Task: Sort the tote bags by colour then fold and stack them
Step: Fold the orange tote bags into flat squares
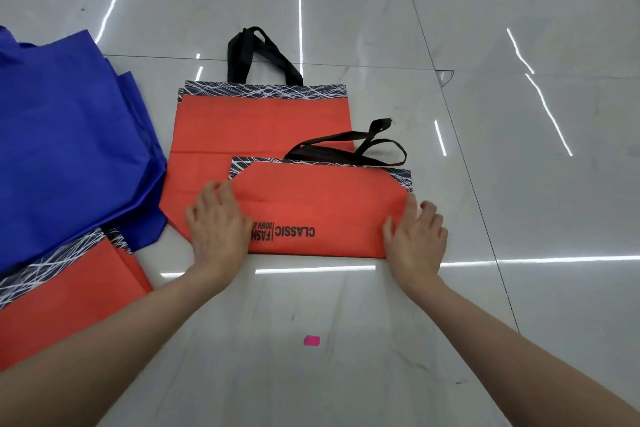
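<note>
1. The folded orange bag [322, 208] lies on the floor [519, 149], near the middle of the view. It is bright orange with a black band with thin white lines along its top edge. The top corners are tucked in at a slant.
2. Black letters [294, 232] on it say "CLASSIC". They are upside down from here.
3. Its two black handles [346, 149] lie flat at its 12 o'clock side.
4. The left hand [218, 225] rests on the bag's 9 o'clock edge. Its fingers are spread and fairly straight, and they press down without gripping.
5. The right hand [415, 236] is at the bag's 3 o'clock edge. The thumb lies on the orange cloth and the fingers are loose and open along the edge.
6. Both bare arms reach in from 6 o'clock.
7. A second orange bag [259, 121] lies flat and unfolded at 11 o'clock, partly under the folded one. Its handles [256, 55] point to 12 o'clock.
8. A pile of blue bags [69, 132] sits at 9 o'clock.
9. More orange bags [69, 298] lie at 8 o'clock, with the blue pile over their top edge.
10. A small pink scrap [311, 340] lies on the floor at 6 o'clock.
</note>
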Demonstrator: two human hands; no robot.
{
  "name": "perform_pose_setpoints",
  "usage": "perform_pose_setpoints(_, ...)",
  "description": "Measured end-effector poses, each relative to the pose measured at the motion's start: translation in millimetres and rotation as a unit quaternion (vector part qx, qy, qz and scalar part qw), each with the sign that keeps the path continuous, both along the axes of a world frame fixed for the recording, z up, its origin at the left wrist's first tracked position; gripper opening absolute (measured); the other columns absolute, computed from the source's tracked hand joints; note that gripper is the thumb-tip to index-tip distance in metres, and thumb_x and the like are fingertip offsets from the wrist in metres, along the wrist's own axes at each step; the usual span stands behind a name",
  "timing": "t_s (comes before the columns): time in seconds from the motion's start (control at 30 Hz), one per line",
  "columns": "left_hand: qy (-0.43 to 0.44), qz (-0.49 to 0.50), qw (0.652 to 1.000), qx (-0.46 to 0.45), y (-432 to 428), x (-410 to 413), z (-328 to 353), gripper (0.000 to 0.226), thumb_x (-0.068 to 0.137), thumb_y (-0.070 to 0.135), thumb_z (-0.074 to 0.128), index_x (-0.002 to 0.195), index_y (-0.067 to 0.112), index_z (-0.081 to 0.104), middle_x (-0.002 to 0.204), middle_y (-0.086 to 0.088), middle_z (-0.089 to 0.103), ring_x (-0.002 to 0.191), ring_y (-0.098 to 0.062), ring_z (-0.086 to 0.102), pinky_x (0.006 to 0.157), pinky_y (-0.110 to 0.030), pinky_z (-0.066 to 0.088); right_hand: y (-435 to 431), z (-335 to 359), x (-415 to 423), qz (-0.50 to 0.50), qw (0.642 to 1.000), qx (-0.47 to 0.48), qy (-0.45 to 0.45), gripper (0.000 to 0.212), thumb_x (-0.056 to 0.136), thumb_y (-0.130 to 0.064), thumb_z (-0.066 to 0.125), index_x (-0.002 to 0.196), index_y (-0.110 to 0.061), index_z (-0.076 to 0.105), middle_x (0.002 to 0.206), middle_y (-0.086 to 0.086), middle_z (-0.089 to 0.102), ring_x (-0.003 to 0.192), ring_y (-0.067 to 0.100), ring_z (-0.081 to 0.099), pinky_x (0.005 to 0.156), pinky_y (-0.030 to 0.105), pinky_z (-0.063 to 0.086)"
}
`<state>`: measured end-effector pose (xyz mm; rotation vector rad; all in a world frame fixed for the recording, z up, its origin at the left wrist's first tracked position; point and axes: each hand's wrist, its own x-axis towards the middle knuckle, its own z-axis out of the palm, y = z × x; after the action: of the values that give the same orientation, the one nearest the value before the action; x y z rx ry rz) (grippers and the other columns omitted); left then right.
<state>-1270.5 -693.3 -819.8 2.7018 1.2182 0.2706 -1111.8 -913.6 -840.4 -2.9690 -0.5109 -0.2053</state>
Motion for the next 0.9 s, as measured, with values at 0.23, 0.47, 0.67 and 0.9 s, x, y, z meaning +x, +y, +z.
perform_pose_setpoints(0.23, 0.047, -0.206, 0.977, -0.013, -25.4, 27.3, -24.1, 0.053, 0.091, 0.038, 0.031, 0.134, 0.012, 0.05, 0.145, -0.015, 0.04, 0.133, -0.031, 0.039, 0.105, -0.053, 0.03, 38.0, -2.9, -12.4, 0.337, 0.939, 0.039, -0.05, 0.05, 0.087, -0.015, 0.041, 0.136, -0.023, 0.047, 0.145, 0.009, 0.043, 0.13, 0.028, 0.037, 0.108, 0.045, 0.026)
perform_pose_setpoints(0.47, 0.069, -0.199, 0.977, 0.014, -24.0, 27.0, -47.9, 0.056, 0.094, 0.037, 0.026, 0.141, 0.011, 0.041, 0.15, -0.019, 0.031, 0.138, -0.033, 0.03, 0.108, -0.05, 0.011, 91.0, -21.4, -31.7, 0.303, 0.949, -0.016, 0.091, 0.053, 0.093, -0.042, 0.028, 0.142, -0.028, 0.042, 0.152, 0.002, 0.034, 0.14, 0.027, 0.029, 0.112, 0.048, 0.016)
perform_pose_setpoints(0.67, 0.061, -0.189, 0.98, -0.009, -23.5, 26.8, -47.6, 0.056, 0.094, 0.039, 0.025, 0.143, 0.015, 0.036, 0.152, -0.016, 0.026, 0.14, -0.03, 0.024, 0.109, -0.055, 0.015, 78.2, -18.6, -21.3, 0.283, 0.954, -0.019, 0.096, 0.053, 0.093, -0.05, 0.028, 0.144, -0.038, 0.034, 0.155, -0.005, 0.026, 0.144, 0.024, 0.021, 0.113, 0.048, 0.011)
perform_pose_setpoints(0.9, 0.065, -0.2, 0.977, -0.02, -21.8, 24.0, -46.7, 0.057, 0.095, 0.041, 0.023, 0.144, 0.015, 0.035, 0.153, -0.015, 0.026, 0.14, -0.03, 0.024, 0.109, -0.054, 0.015, 20.0, -13.6, 16.4, 0.137, 0.983, -0.031, 0.116, 0.062, 0.09, -0.059, 0.009, 0.149, -0.04, 0.015, 0.159, -0.006, 0.012, 0.146, 0.019, 0.008, 0.117, 0.039, 0.005)
